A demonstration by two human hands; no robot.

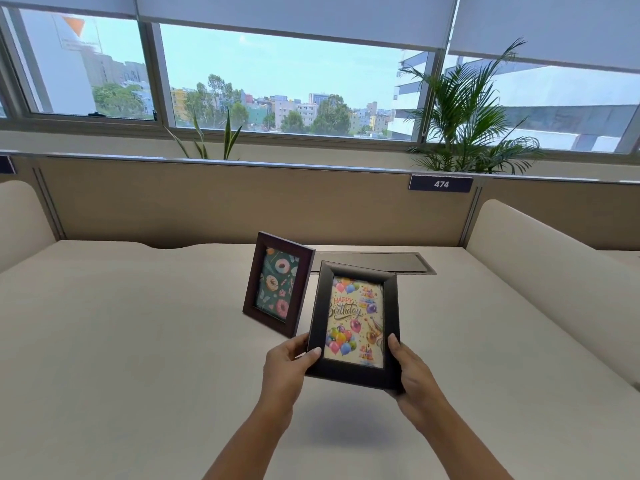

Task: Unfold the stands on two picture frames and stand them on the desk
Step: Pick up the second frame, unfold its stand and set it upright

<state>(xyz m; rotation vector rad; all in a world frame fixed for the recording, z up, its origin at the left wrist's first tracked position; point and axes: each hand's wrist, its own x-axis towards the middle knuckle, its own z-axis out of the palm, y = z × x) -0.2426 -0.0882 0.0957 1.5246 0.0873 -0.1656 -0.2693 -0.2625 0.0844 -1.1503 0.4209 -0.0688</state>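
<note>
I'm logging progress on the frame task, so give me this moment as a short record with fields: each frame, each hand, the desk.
donut frame: standing upright on the desk, picture facing the camera
birthday frame: held in the air above the desk, tilted, not yet set down
left hand: grips the birthday frame's lower left edge
right hand: grips its lower right corner
birthday frame's stand: hidden behind the frame, cannot tell
desk: the held frame's shadow lies on it below the hands

Noted beige partition (221, 206) behind table, bearing label "474" (441, 184). Black cable hatch (374, 262) set flush in table. Palm plant (474, 123) and snake plant (214, 140) beyond partition, below window (277, 81).
</note>
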